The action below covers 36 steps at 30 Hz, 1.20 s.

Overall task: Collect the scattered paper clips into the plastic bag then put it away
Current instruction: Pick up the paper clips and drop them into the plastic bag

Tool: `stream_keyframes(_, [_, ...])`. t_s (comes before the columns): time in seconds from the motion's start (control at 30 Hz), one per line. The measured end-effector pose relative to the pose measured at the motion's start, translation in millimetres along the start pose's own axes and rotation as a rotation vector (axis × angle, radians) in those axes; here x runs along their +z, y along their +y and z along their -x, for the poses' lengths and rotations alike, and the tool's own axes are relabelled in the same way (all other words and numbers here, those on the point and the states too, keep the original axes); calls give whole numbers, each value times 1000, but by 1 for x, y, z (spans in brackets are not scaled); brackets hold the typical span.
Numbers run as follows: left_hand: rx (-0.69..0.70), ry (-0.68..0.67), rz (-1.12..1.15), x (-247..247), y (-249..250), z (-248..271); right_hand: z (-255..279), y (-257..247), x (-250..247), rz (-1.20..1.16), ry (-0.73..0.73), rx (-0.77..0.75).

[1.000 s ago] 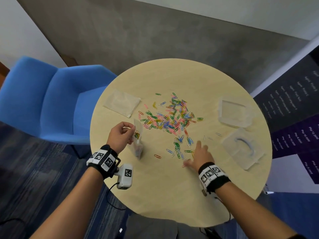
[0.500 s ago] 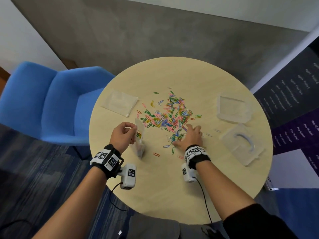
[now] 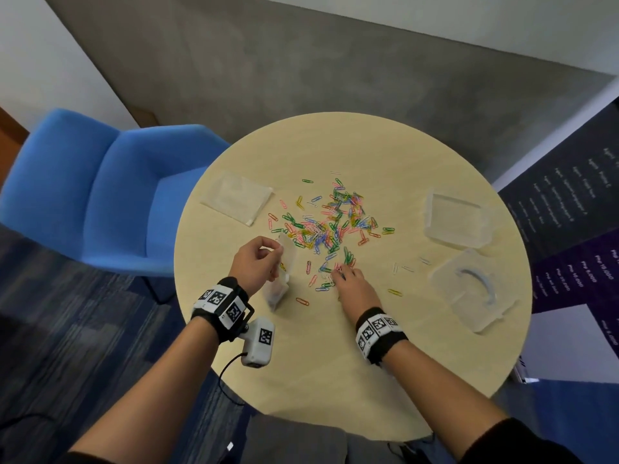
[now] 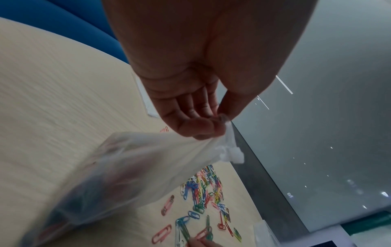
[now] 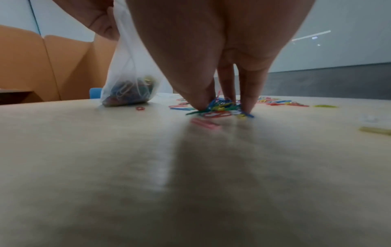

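We pinch the top edge of the small clear plastic bag (image 3: 279, 279) between the thumb and curled fingers of our left hand (image 3: 256, 262), so the bag hangs upright with its bottom resting on the round pale wooden table (image 3: 335, 363). A clump of clips already sits in the bottom of the bag, seen through the film in the right wrist view. Our right hand (image 3: 355, 289) is down on the table just right of the bag, its thumb and fingertips (image 5: 201, 102) drawn together around a small bunch of the coloured paper clips (image 3: 335, 222), which they squeeze against the tabletop. Most of the paper clips lie scattered in a loose heap at the middle of the table, beyond both hands, with a few strays nearer us and to the right. A flat clear plastic sleeve (image 3: 236, 197) lies on the far left of the table. On the right side sit a clear square plastic box (image 3: 457, 219) and, nearer us, a clear plastic lid (image 3: 472, 289) with a curved bluish mark. A blue upholstered armchair (image 3: 100, 195) stands at the left of the table
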<state>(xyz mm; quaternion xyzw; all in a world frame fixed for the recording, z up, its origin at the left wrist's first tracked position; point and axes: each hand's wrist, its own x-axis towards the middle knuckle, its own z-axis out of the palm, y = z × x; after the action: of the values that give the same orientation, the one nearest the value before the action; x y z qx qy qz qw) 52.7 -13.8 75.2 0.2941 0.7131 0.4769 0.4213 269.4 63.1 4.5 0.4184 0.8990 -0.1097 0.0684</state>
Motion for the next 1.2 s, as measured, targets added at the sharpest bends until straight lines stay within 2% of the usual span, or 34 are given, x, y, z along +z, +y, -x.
stream_keyframes(0.13, [-3, -22, -23, 9, 2, 1, -13, 18, -17, 7, -35, -26])
stream_keyframes(0.2, [-3, -37, -42, 14, 2, 1, -20, 27, -29, -38, -22, 54])
stream_keyframes(0.23, [-3, -44, -47, 16, 3, 2, -23, 33, -32, -128, 31, 131])
stream_keyframes(0.33, [0, -68, -48, 22, 3, 2, -25, 46, -45, -574, 166, 418])
stream_keyframes(0.4, [1, -84, -53, 26, 4, 1, -23, 48, -56, -955, 162, 564])
stream_keyframes(0.43, [0, -95, -59, 28, 4, 1, -22, 46, -63, -1222, 143, 614])
stream_keyframes(0.5, [3, -125, -67, 31, 5, 1, -20, 35, -83, -1768, 94, 627])
stream_keyframes(0.53, [5, -136, -71, 32, 5, 1, -19, 28, -91, -1930, 64, 607])
stream_keyframes(0.6, [15, -145, -78, 34, 4, 1, -18, 7, -104, -2054, -30, 527])
stream_keyframes(0.7, [37, -148, -73, 36, 3, 2, -18, -28, -105, -1918, -117, 427])
stream_keyframes(0.87, [74, -90, -105, 28, 0, 5, -29, -49, -86, -1264, -18, 330])
stream_keyframes(1.03, [111, -64, -88, 20, -2, 4, -30, -62, -86, -967, 32, 263])
stream_keyframes(1.1, [112, -81, -88, 20, -1, 6, -32, -68, -84, -827, -18, 233])
stream_keyframes(1.2, [102, -69, -93, 21, 0, 7, -34, -77, -83, -748, -93, 198])
